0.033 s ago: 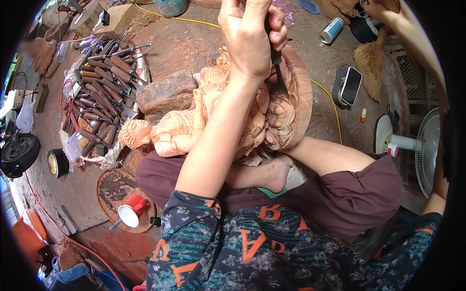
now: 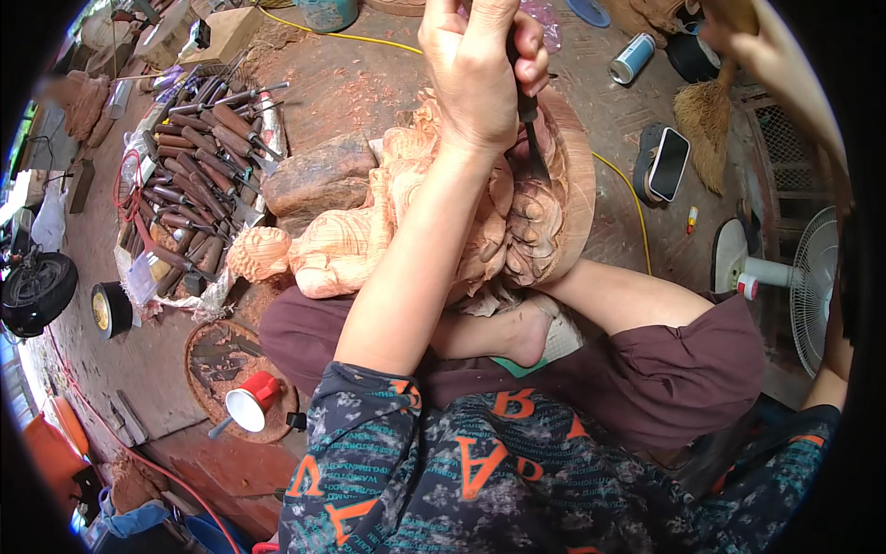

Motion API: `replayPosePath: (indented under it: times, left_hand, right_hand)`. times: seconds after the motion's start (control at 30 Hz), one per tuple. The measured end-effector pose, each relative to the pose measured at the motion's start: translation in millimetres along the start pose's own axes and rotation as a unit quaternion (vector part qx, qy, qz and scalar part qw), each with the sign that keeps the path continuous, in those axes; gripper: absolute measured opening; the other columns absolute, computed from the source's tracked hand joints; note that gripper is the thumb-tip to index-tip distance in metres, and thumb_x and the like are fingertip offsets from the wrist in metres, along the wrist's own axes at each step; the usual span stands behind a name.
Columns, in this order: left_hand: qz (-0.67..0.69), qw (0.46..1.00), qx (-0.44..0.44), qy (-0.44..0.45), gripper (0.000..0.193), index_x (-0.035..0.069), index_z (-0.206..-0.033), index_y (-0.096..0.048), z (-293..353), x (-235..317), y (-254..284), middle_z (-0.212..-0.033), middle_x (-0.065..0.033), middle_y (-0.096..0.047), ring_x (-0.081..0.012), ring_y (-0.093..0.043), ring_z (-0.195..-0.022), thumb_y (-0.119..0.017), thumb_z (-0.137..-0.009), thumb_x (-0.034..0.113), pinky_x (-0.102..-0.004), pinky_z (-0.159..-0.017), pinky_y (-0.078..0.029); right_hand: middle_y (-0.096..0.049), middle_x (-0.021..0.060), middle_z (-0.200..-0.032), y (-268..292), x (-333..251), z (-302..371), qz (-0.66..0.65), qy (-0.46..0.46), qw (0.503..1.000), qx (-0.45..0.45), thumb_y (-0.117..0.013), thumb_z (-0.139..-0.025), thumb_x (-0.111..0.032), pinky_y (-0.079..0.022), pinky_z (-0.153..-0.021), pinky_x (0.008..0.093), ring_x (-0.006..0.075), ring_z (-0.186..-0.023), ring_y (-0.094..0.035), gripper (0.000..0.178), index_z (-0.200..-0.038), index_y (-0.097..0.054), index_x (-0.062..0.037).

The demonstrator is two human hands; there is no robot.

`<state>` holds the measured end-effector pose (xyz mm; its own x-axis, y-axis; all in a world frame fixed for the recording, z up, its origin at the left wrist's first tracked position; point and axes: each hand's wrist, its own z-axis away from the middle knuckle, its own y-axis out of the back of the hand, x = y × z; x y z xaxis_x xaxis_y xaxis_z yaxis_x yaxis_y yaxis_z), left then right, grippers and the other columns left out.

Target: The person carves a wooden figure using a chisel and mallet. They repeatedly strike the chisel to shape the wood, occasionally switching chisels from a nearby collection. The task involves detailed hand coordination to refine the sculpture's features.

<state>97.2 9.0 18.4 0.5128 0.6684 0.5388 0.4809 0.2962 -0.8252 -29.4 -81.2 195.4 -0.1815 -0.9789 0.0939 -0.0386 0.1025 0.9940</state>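
A carved wooden figure [image 2: 337, 242] lies on its side across my lap, its curly-haired head to the left and its round base [image 2: 577, 185] to the right. My left hand [image 2: 475, 78] is wrapped round a dark-handled chisel [image 2: 528, 111], whose blade points down into the carving beside the base. My left forearm hides part of the figure's middle. At the upper right, my right hand [image 2: 759, 46] is raised, smeared by motion, and closed round a brown wooden tool [image 2: 734, 13]. The picture's edge cuts that tool off, so its head is hidden.
Many wooden-handled chisels [image 2: 198, 175] lie heaped at the left. A wood block [image 2: 318, 180] props near the figure. A red mug [image 2: 257, 399] stands by a round tray [image 2: 196, 355]. Rightward are a phone [image 2: 668, 164], a spray can [image 2: 632, 58], a straw broom [image 2: 706, 129] and a fan [image 2: 814, 286].
My right hand has shifted slightly right and down with the wooden tool and is more blurred. My left hand, the chisel and the figure have hardly moved.
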Motion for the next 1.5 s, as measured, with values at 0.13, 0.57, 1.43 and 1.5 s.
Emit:
replayPosePath:
  times: [0.13, 0.57, 1.43, 1.5]
  left_hand:
    - [-0.032, 0.999, 0.011, 0.002, 0.02, 0.013, -0.098, -0.044, -3.0, 5.5, 9.2, -0.06, -0.0017, -0.042, -0.0097, -0.038, -0.042, -0.06, -0.092, 0.025, -0.0222, -0.037, -0.029]
    - [0.037, 0.997, 0.002, 0.067, 0.017, 0.016, -0.101, -0.047, -6.1, 13.1, 19.2, -0.06, 0.0015, -0.042, -0.0072, -0.037, -0.042, -0.053, -0.096, 0.031, -0.0207, -0.037, -0.028]
    - [-0.027, 0.999, 0.035, 0.006, 0.019, 0.016, -0.109, -0.044, 2.2, -0.8, 9.5, -0.06, -0.0004, -0.041, -0.0098, -0.037, -0.041, -0.053, -0.097, 0.028, -0.0222, -0.037, -0.029]
    - [-0.009, 0.999, 0.038, 0.015, 0.02, 0.016, -0.109, -0.045, -1.0, -6.6, 6.1, -0.06, -0.0003, -0.041, -0.0096, -0.038, -0.042, -0.053, -0.096, 0.029, -0.0221, -0.037, -0.029]
  right_hand:
    - [-0.06, 0.0074, -0.092, -8.4, -2.6, -7.4, -0.014, 0.02, 1.0, 0.01, -0.062, -0.077, -0.008, -0.047, -0.072, 0.0291, 0.0141, -0.083, -0.056, 0.038, -0.113, -0.055, -0.0004]
    - [-0.061, 0.0091, -0.095, -6.6, -8.4, -10.9, 0.003, 0.029, 1.0, 0.001, -0.061, -0.074, -0.005, -0.048, -0.075, 0.0309, 0.0159, -0.087, -0.057, 0.043, -0.116, -0.054, 0.0]
    - [-0.063, 0.0139, -0.096, 1.6, -26.4, -11.4, 0.111, 0.1, 0.989, 0.004, -0.057, -0.07, 0.002, -0.05, -0.077, 0.0336, 0.0219, -0.087, -0.062, 0.048, -0.118, -0.054, 0.0007]
    - [-0.063, 0.0144, -0.097, -2.8, -6.5, -8.8, 0.112, 0.123, 0.986, 0.026, -0.057, -0.07, 0.001, -0.05, -0.078, 0.0333, 0.0221, -0.087, -0.062, 0.048, -0.118, -0.054, 0.0005]
